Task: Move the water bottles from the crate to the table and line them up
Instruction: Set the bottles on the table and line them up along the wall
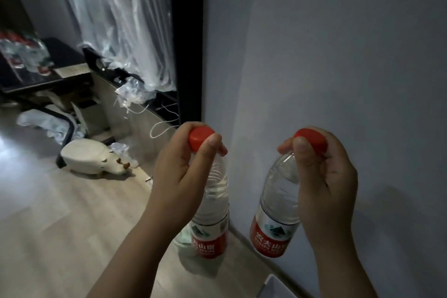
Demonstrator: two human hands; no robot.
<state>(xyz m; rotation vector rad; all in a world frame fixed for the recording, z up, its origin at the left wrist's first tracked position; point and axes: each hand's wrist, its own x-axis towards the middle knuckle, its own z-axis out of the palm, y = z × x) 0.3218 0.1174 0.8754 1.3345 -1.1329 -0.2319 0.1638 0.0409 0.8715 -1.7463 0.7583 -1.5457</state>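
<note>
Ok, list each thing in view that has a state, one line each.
Left bottle: capped, water inside, hangs near upright.
Right bottle: capped, water inside, hangs near upright.
Left hand: pinches left bottle by its top.
Right hand: pinches right bottle by its top.
Plastic sheet: hangs, crumpled at its foot.

The left hand (184, 172) and right hand (325, 179) are bare, short-nailed, on uncovered forearms
</note>
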